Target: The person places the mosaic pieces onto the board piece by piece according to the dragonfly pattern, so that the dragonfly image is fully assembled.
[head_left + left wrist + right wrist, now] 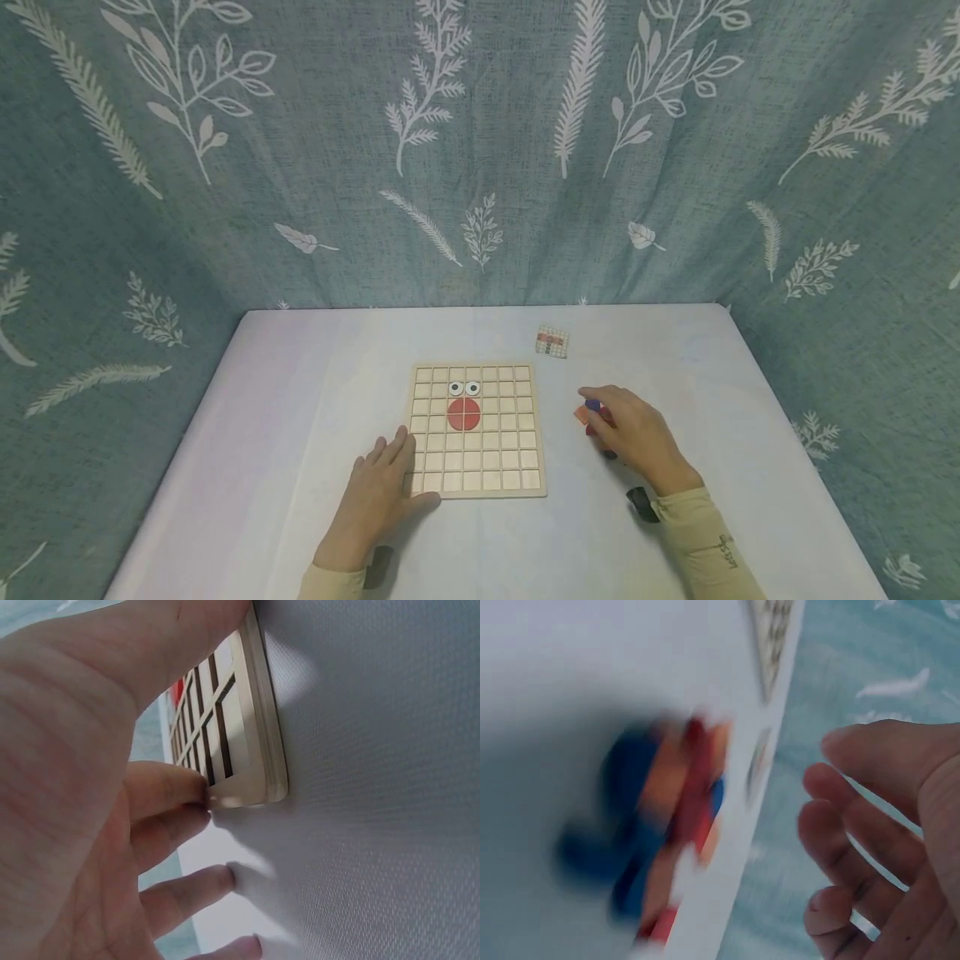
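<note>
A square wooden grid board (510,481) lies on the white table. Two red quarter-round pieces over two more form a red disc (463,414) on it, with a pair of eye pieces (464,388) just above. My left hand (378,487) rests at the board's lower left corner, fingers along its left side, thumb by the front edge. To the right of the board, my right hand (641,429) hovers over a small pile of blue, orange and red pieces (664,802). Its fingers are loosely bent, with nothing between them in the right wrist view, where the pile is blurred.
A small pattern card (552,342) with a gridded picture lies behind the board, to its right. Green-grey leaf-print curtains (480,217) hang behind the table (300,375) and at both sides. Dark wrist gear (642,505) sits by the right sleeve.
</note>
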`<action>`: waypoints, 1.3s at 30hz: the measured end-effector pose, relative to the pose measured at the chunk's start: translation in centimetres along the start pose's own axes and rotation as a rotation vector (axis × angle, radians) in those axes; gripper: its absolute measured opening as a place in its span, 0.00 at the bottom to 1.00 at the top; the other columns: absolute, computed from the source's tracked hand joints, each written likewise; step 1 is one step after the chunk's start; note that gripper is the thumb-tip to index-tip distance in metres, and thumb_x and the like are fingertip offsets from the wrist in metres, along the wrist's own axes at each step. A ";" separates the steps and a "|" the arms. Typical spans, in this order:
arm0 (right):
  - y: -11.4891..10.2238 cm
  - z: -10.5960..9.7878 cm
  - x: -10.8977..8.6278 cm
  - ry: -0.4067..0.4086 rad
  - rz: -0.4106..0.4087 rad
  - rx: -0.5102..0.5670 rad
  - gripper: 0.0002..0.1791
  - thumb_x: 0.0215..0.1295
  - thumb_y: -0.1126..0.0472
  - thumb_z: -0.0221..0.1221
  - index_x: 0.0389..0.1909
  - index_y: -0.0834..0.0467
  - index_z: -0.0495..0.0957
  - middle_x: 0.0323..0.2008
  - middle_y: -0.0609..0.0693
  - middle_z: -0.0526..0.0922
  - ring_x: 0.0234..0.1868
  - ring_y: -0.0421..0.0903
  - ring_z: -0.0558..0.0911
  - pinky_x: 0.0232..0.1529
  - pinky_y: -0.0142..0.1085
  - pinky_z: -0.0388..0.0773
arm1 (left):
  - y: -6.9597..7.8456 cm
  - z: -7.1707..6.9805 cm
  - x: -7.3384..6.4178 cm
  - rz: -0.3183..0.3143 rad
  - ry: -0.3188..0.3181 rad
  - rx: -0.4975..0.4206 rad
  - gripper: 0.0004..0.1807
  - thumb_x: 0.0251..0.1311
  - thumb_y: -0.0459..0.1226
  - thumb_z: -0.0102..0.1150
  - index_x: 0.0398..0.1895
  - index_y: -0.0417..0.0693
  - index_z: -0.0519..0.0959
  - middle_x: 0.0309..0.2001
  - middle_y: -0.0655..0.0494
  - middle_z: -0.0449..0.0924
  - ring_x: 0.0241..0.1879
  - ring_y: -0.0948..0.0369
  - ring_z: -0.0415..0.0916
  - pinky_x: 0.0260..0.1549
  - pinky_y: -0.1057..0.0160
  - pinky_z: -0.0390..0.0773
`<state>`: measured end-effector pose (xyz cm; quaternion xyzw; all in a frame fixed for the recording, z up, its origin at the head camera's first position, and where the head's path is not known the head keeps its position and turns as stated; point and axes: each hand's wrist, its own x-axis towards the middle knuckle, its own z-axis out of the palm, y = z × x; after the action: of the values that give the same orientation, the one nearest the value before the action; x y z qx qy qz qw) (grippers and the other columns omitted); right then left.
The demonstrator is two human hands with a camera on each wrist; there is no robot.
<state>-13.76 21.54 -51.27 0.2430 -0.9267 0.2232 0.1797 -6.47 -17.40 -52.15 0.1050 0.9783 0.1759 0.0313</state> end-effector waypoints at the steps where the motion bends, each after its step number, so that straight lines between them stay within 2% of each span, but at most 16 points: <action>1: 0.5 -0.4 -0.6 -0.023 0.023 -0.014 0.19 0.59 0.65 0.72 0.53 0.59 0.84 0.44 0.52 0.87 0.35 0.44 0.81 0.36 0.41 0.85 | 0.0 0.0 0.0 0.001 0.001 -0.001 0.52 0.51 0.56 0.74 0.72 0.32 0.67 0.73 0.37 0.64 0.69 0.32 0.62 0.61 0.26 0.64; 6: 2.2 -1.7 -2.8 -0.175 0.143 -0.055 0.18 0.61 0.68 0.70 0.52 0.59 0.84 0.46 0.52 0.87 0.42 0.47 0.84 0.46 0.46 0.86 | -0.1 0.2 0.0 0.008 0.013 -0.001 0.52 0.51 0.57 0.74 0.71 0.32 0.67 0.73 0.37 0.65 0.69 0.31 0.62 0.60 0.26 0.65; 9: 2.9 -2.1 -3.7 -0.217 0.169 -0.051 0.17 0.61 0.70 0.68 0.51 0.57 0.85 0.47 0.51 0.88 0.47 0.50 0.85 0.51 0.49 0.84 | -0.2 0.3 0.0 0.006 0.014 -0.002 0.52 0.51 0.57 0.74 0.71 0.32 0.67 0.73 0.37 0.65 0.69 0.31 0.62 0.60 0.26 0.65; 14: 3.7 -2.1 -4.7 -0.168 0.124 -0.067 0.17 0.58 0.73 0.68 0.48 0.56 0.86 0.48 0.51 0.87 0.50 0.52 0.85 0.52 0.50 0.83 | -0.2 0.3 0.1 0.011 0.021 0.001 0.53 0.51 0.58 0.73 0.71 0.32 0.67 0.73 0.37 0.64 0.69 0.31 0.62 0.60 0.26 0.65; 20: 3.9 -1.8 -5.0 -0.128 0.084 -0.104 0.18 0.53 0.69 0.75 0.46 0.56 0.88 0.47 0.51 0.87 0.48 0.51 0.86 0.50 0.49 0.84 | -0.2 0.3 0.0 0.010 0.016 -0.006 0.52 0.52 0.57 0.74 0.72 0.33 0.66 0.73 0.37 0.64 0.69 0.31 0.62 0.60 0.26 0.64; 30: 3.6 -1.7 -4.5 -0.136 0.046 -0.132 0.14 0.52 0.64 0.77 0.41 0.57 0.88 0.42 0.51 0.88 0.43 0.51 0.87 0.46 0.48 0.86 | -0.1 0.2 -0.1 0.005 0.017 -0.018 0.52 0.51 0.56 0.75 0.72 0.33 0.67 0.73 0.38 0.65 0.69 0.32 0.62 0.61 0.26 0.64; 39: 3.6 -1.9 -4.1 -0.179 0.071 -0.133 0.17 0.54 0.62 0.76 0.46 0.57 0.87 0.40 0.50 0.88 0.41 0.48 0.87 0.46 0.46 0.86 | -0.1 0.1 -0.2 0.005 0.020 -0.013 0.51 0.51 0.56 0.75 0.71 0.33 0.67 0.73 0.38 0.65 0.69 0.32 0.62 0.61 0.26 0.65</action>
<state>-11.90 26.81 -52.67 0.2164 -0.9598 0.1451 0.1040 -6.32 -17.46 -52.29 0.1054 0.9772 0.1831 0.0220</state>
